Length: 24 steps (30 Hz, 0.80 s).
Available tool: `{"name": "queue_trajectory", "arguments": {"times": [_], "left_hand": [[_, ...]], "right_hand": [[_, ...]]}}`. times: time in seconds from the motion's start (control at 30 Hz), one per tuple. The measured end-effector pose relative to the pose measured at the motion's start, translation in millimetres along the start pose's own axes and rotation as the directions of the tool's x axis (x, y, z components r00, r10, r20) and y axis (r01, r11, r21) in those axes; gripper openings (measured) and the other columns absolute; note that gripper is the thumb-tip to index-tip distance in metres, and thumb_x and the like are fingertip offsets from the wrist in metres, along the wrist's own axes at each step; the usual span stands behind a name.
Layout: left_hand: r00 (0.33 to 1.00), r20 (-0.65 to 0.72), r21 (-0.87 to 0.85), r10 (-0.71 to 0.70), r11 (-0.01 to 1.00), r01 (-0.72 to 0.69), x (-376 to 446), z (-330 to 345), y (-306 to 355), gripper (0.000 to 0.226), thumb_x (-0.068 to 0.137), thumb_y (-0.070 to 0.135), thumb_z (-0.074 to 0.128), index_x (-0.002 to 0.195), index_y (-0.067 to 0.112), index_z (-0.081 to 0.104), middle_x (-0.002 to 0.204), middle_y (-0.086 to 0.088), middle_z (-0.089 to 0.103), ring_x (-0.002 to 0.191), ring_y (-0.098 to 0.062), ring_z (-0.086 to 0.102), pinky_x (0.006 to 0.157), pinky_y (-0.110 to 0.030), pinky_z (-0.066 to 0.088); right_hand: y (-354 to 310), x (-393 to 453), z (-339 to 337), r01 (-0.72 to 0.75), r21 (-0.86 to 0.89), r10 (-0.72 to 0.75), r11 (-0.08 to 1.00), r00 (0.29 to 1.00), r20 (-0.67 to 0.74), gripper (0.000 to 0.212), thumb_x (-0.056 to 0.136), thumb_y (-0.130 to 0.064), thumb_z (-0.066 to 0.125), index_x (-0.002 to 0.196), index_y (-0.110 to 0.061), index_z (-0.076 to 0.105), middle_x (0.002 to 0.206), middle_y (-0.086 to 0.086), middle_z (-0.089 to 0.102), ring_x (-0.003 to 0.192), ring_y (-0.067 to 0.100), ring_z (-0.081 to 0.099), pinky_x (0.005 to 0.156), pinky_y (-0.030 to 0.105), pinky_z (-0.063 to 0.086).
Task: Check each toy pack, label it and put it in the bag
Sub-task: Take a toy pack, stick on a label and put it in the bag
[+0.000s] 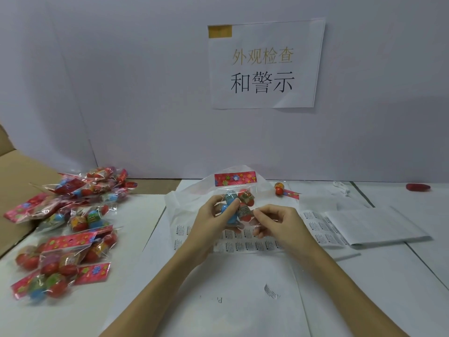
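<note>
1. Left hand (211, 216): curled round the toy pack (239, 203), thumb across the front of a blue capsule, fingers behind the cellophane.
2. Right hand (273, 221): fingers bent, thumb and forefinger pinching the pack's lower right edge of clear film; whether a label sat between the fingertips, impossible to tell.
3. Held pack: raised above the middle of the table (230, 288), flowered pink header card uppermost, blue and red capsules inside, in front of a crumpled translucent plastic bag (179, 203).
4. Far left: edge of a cardboard box (21, 171), flap lying open beside the table.
5. Left of the hands: heap of unchecked packs (70, 229), same pink headers and red, blue and green capsules, spread from the back wall toward the near edge, some overlapping.
6. Beneath both hands: sheet of warning labels (243, 242), rows of small printed stickers, lying flat on white paper.
7. Right of the hands: folded white paper (374, 227) resting over the sheet's right end.
8. Behind it, near the wall: another small pack (283, 189), showing an orange-red capsule.
9. Far right at the back: small red object (418, 187), too blurred to identify.
10. On the wall above: paper sign (264, 64) with Chinese characters, taped at its top left corner.
</note>
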<state>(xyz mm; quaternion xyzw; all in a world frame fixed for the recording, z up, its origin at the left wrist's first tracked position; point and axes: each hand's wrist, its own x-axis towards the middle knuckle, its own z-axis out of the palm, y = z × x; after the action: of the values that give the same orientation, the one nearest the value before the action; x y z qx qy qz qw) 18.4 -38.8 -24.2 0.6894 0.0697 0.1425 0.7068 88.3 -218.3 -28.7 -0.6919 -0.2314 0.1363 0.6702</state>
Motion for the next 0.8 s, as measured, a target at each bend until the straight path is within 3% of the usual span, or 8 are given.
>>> {"name": "queue_trajectory", "arguments": {"times": [0.27, 0.33, 0.43, 0.5, 0.57, 0.67, 0.73, 0.8], "left_hand": [[0.997, -0.032, 0.059, 0.063, 0.996, -0.061, 0, -2, 0, 0.036, 0.089, 0.045, 0.072, 0.121, 0.030, 0.066, 0.107, 0.012, 0.076, 0.099, -0.012, 0.074, 0.076, -0.019, 0.058], [0.987, -0.081, 0.135, 0.142, 0.982, -0.130, 3, -5, -1, 0.037, 0.094, 0.033, 0.072, 0.130, 0.029, 0.062, 0.114, 0.010, 0.074, 0.103, -0.012, 0.073, 0.078, -0.019, 0.058], [0.961, -0.147, 0.227, 0.236, 0.953, -0.199, 6, -7, -1, 0.072, 0.096, 0.025, 0.072, 0.154, 0.039, 0.033, 0.118, 0.003, 0.069, 0.098, -0.017, 0.074, 0.081, -0.026, 0.062], [0.928, -0.125, 0.316, 0.350, 0.901, -0.297, 7, -8, -6, 0.080, 0.097, 0.021, 0.071, 0.154, 0.049, 0.023, 0.105, 0.009, 0.071, 0.087, -0.016, 0.076, 0.078, -0.026, 0.063], [0.860, -0.039, 0.494, 0.509, 0.758, -0.426, 6, -8, -10, 0.063, 0.102, 0.013, 0.065, 0.144, 0.048, 0.036, 0.097, 0.016, 0.070, 0.081, -0.014, 0.074, 0.077, -0.028, 0.063], [0.788, 0.064, 0.669, 0.613, 0.559, -0.489, 7, -10, -15, 0.035, 0.101, -0.002, 0.058, 0.112, 0.030, 0.065, 0.112, 0.003, 0.061, 0.080, -0.014, 0.069, 0.077, -0.037, 0.061], [0.792, 0.092, 0.732, 0.604, 0.498, -0.465, 6, -7, -16, 0.026, 0.099, 0.000, 0.059, 0.098, 0.022, 0.073, 0.121, 0.002, 0.051, 0.086, -0.013, 0.065, 0.082, -0.025, 0.059], [0.809, 0.119, 0.737, 0.576, 0.494, -0.460, 4, -6, -18, 0.020, 0.101, 0.007, 0.058, 0.105, 0.020, 0.073, 0.127, 0.005, 0.045, 0.096, -0.014, 0.061, 0.087, -0.020, 0.055]], "right_hand": [[0, 1, -3, -0.029, 0.015, 0.030, 0.999, 0.999, -0.020, 0.020, 0.105, -0.015, 0.059, 0.107, -0.012, 0.078, 0.094, 0.009, 0.079, 0.077, 0.025, 0.076, 0.067, 0.027, 0.061], [3, 3, -9, 0.037, -0.145, -0.056, 0.989, 0.990, -0.128, 0.022, 0.106, -0.010, 0.057, 0.110, -0.019, 0.077, 0.095, 0.001, 0.079, 0.083, 0.021, 0.076, 0.071, 0.024, 0.060], [7, 6, -21, 0.098, -0.490, -0.210, 0.866, 0.961, -0.180, 0.035, 0.102, -0.003, 0.059, 0.123, -0.028, 0.071, 0.113, -0.012, 0.074, 0.101, 0.007, 0.069, 0.085, 0.012, 0.053], [10, 6, -29, 0.073, -0.604, -0.171, 0.794, 0.979, -0.107, 0.045, 0.101, -0.002, 0.059, 0.135, -0.031, 0.065, 0.131, -0.011, 0.068, 0.118, 0.010, 0.063, 0.102, 0.023, 0.050], [14, 6, -33, 0.055, -0.693, -0.100, 0.719, 0.995, -0.025, 0.049, 0.101, -0.004, 0.059, 0.141, -0.032, 0.060, 0.138, -0.006, 0.064, 0.126, 0.014, 0.059, 0.111, 0.033, 0.046], [16, 5, -30, 0.095, -0.696, -0.095, 0.711, 0.995, 0.038, 0.044, 0.100, -0.005, 0.063, 0.136, -0.031, 0.064, 0.129, -0.006, 0.068, 0.121, 0.009, 0.062, 0.110, 0.033, 0.048], [16, 6, -27, 0.135, -0.691, -0.143, 0.710, 0.989, 0.047, 0.036, 0.098, -0.007, 0.067, 0.125, -0.031, 0.070, 0.116, -0.010, 0.068, 0.112, 0.006, 0.062, 0.104, 0.029, 0.050], [16, 7, -23, 0.157, -0.689, -0.163, 0.708, 0.985, 0.058, 0.029, 0.096, -0.008, 0.070, 0.114, -0.030, 0.073, 0.109, -0.010, 0.067, 0.105, 0.004, 0.062, 0.099, 0.026, 0.051]]}}
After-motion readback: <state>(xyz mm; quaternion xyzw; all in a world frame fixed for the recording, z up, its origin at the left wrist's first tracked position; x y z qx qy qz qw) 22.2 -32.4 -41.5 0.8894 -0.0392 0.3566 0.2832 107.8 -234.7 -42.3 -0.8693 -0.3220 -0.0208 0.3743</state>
